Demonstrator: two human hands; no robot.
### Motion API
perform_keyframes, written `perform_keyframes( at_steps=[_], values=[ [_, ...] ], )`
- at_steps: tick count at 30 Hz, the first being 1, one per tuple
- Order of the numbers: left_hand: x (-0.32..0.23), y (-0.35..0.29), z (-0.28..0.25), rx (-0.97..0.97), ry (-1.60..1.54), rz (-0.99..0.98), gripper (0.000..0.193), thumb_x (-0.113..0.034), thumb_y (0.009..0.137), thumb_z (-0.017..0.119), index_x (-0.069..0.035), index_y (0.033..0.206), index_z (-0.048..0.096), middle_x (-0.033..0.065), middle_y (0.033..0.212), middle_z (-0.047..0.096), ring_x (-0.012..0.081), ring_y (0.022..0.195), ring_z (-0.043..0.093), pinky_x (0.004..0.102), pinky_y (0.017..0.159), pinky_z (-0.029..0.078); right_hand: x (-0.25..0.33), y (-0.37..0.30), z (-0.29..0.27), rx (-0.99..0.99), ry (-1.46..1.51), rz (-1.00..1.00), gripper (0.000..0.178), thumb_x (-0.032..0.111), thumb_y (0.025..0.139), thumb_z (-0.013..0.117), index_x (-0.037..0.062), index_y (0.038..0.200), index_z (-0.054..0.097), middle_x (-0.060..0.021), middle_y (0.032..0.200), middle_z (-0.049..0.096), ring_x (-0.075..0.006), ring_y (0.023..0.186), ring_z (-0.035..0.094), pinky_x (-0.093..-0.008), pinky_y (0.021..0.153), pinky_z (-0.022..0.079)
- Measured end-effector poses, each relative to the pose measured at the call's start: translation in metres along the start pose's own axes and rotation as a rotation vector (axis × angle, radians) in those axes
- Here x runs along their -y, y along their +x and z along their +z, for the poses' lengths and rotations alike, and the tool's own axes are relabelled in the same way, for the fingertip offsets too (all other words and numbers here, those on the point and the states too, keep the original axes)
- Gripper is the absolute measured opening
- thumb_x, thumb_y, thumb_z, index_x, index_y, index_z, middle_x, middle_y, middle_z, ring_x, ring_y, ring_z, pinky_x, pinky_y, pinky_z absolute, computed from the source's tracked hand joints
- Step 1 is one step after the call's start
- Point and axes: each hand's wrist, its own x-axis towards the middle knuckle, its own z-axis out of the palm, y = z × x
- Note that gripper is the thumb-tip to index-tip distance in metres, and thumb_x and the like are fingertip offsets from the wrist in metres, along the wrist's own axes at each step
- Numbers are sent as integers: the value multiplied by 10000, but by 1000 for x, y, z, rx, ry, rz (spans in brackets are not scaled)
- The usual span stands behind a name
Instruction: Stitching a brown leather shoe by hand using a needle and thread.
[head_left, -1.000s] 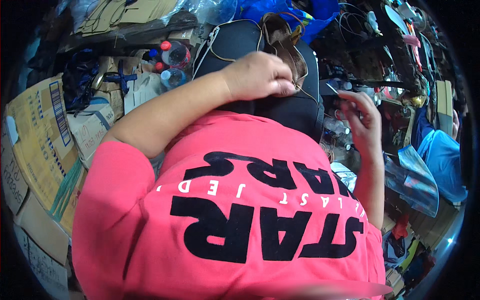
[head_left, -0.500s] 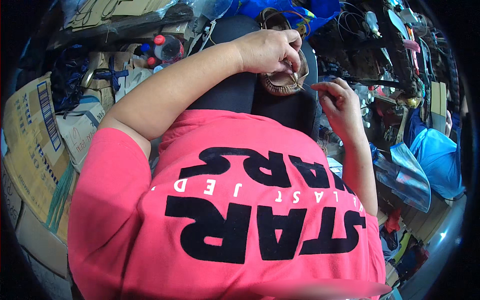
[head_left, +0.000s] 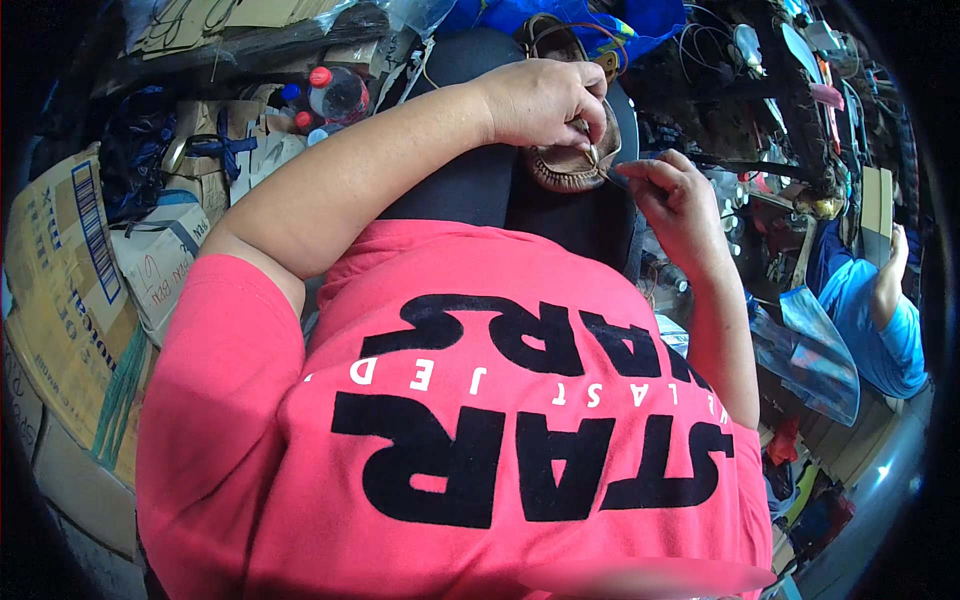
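A brown leather moccasin shoe [head_left: 566, 180] lies across my dark-trousered lap, its rounded toe toward me and a row of gathered stitches along the toe rim. My left hand [head_left: 548, 103] rests over the shoe with its fingers closed at the upper's right edge. A small gold-coloured pointed piece shows below those fingertips; I cannot make out what it is. Just right of the toe, my right hand [head_left: 684, 200] is pinched on a thin thread [head_left: 612, 176] that runs toward the shoe's edge.
Capped bottles [head_left: 336, 95] and cardboard boxes [head_left: 70, 300] crowd my left side. Beyond the shoe lies a blue plastic sheet [head_left: 640, 30]. Cluttered dark shelving [head_left: 760, 130] stands at right, near another person's bare arm and blue sleeve [head_left: 870, 325].
My right hand has shifted slightly left, closer to the shoe's toe. My left hand stays at the shoe's edge. At far right, the other person's forearm has come into view.
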Motion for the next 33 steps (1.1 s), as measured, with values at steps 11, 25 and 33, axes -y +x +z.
perform_keyframes(
  at_steps=[11, 25, 33],
  values=[
    [-4, 9, 3, 43, -47, -18, 146, -171, 706, 764, -153, 845, 722, 59, 1000, 562, 251, 931, 599, 339, 811, 490, -21, 10, -11, 173, 265, 164, 200, -5, 834, 604, 61, 993, 704, -46, 791, 503, -128, 731, 548, -263, 665, 452],
    [-3, 10, 3, 49, -60, -41, 155, -186, 705, 768, -149, 848, 720, 60, 1001, 565, 252, 940, 600, 338, 823, 488, -25, 16, -11, 195, 54, 47, 218, -5, 842, 602, 83, 1008, 712, -43, 794, 519, -127, 728, 553, -263, 666, 457],
    [-3, 10, 2, 44, -48, -37, 144, -189, 707, 766, -154, 841, 722, 64, 1012, 572, 255, 948, 601, 339, 831, 489, -55, 14, 1, 255, 522, 115, 209, 31, 873, 620, 63, 1063, 701, -5, 895, 565, -105, 903, 541, -234, 847, 424]
  ],
)
